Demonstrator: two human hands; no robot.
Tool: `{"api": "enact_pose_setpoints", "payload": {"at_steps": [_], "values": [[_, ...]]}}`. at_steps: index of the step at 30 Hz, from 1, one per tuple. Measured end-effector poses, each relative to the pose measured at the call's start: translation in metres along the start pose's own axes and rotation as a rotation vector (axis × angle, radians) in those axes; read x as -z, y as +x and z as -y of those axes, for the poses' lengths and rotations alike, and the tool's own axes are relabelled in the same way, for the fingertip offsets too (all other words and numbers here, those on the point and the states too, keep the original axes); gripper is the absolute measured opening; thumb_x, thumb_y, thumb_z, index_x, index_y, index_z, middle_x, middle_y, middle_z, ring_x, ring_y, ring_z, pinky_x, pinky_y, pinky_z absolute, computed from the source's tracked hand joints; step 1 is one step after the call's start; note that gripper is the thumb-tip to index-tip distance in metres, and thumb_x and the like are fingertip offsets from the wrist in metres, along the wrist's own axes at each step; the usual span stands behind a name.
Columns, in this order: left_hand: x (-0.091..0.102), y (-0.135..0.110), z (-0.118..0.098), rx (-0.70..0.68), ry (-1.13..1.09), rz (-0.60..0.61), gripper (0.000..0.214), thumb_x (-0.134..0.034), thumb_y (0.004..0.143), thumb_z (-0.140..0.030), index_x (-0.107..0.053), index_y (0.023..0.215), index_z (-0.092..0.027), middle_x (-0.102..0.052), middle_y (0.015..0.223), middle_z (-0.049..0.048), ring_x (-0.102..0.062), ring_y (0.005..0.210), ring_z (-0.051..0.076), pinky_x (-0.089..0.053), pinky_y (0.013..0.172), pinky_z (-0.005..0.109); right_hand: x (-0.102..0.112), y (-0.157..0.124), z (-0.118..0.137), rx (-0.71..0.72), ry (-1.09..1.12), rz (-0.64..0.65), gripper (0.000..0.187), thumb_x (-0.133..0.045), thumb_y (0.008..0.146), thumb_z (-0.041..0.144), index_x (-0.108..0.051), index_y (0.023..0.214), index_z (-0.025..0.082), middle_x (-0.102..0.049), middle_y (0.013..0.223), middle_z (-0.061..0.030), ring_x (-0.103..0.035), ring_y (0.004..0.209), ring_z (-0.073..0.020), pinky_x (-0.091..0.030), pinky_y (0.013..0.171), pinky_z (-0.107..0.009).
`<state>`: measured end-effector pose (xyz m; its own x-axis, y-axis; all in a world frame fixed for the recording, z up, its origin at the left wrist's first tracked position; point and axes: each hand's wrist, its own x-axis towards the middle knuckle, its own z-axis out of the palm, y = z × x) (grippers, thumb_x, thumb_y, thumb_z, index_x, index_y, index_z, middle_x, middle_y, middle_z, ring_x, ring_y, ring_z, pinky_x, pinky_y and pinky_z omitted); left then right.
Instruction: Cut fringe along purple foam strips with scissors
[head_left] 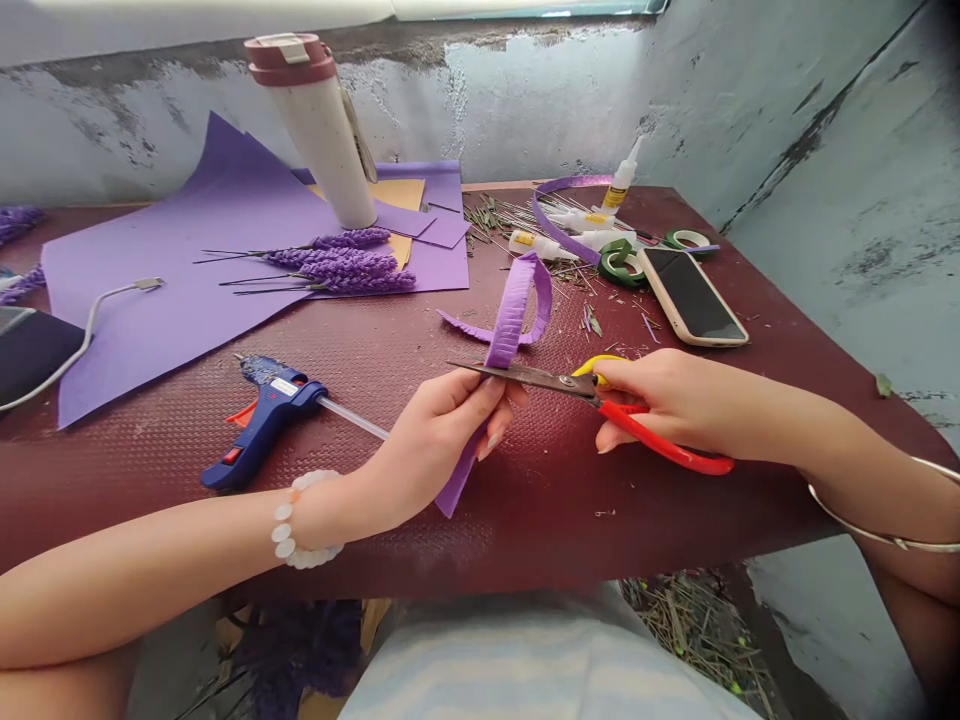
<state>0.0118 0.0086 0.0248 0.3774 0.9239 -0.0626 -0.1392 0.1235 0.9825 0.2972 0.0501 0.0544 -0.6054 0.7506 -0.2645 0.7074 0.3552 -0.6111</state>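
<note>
My left hand (442,425) pinches a crimped purple paper strip (511,312), whose end hangs below my fingers and whose upper part curls back onto the table. My right hand (664,400) grips a pair of scissors (540,381) with one red and one yellow handle. Their metal blades reach across to the strip at my left fingers, and the blades look nearly closed. A blue hot glue gun (266,425) lies just left of my left wrist, with its clear glue stick pointing toward that hand.
Finished purple paper lavender stems (337,265) lie on a purple paper sheet (172,300). A white tumbler (315,130) stands behind them. Glue bottles (619,185), green tape (619,263) and a phone (694,297) sit at the back right of the maroon table (525,520), against a peeling wall (840,200).
</note>
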Motion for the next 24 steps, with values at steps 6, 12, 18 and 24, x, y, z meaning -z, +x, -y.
{"api": "enact_pose_setpoints", "payload": {"at_steps": [6, 12, 18, 24], "values": [[0.0, -0.008, -0.002, 0.002, -0.148, 0.05, 0.044, -0.09, 0.108, -0.06, -0.079, 0.101, -0.017, -0.063, 0.07, -0.0025, -0.052, 0.061, 0.014, -0.039, 0.061, 0.031, 0.007, -0.003, -0.01, 0.014, 0.225, 0.219, 0.052, -0.08, 0.102, 0.075, -0.064, 0.082, 0.03, -0.061, 0.069, 0.0044, -0.047, 0.063, -0.0203, -0.035, 0.06, -0.038], [0.0, -0.007, -0.004, -0.002, -0.091, 0.084, 0.051, -0.091, 0.108, -0.065, -0.078, 0.097, -0.017, -0.053, 0.062, -0.0072, -0.041, 0.056, 0.011, -0.033, 0.057, 0.029, 0.008, -0.006, -0.008, 0.025, 0.178, 0.222, 0.061, -0.086, 0.092, 0.085, -0.059, 0.094, 0.031, -0.061, 0.083, 0.0044, -0.047, 0.068, -0.0211, -0.039, 0.061, -0.037], [0.0, -0.006, -0.006, 0.007, -0.062, 0.09, 0.051, -0.089, 0.109, -0.065, -0.076, 0.094, -0.018, -0.051, 0.062, -0.0076, -0.039, 0.056, 0.011, -0.034, 0.057, 0.029, 0.008, -0.004, 0.0, 0.003, 0.2, 0.177, 0.051, -0.089, 0.091, 0.071, -0.057, 0.086, 0.032, -0.058, 0.075, 0.0063, -0.047, 0.066, -0.0219, -0.039, 0.062, -0.039], [-0.002, -0.006, -0.003, 0.015, -0.1, 0.065, 0.049, -0.09, 0.109, -0.063, -0.075, 0.096, -0.018, -0.051, 0.064, -0.0077, -0.04, 0.056, 0.011, -0.033, 0.057, 0.028, 0.005, -0.001, -0.003, 0.013, 0.193, 0.168, 0.046, -0.079, 0.1, 0.072, -0.068, 0.082, 0.031, -0.063, 0.07, 0.0043, -0.053, 0.066, -0.0238, -0.038, 0.064, -0.041]]}}
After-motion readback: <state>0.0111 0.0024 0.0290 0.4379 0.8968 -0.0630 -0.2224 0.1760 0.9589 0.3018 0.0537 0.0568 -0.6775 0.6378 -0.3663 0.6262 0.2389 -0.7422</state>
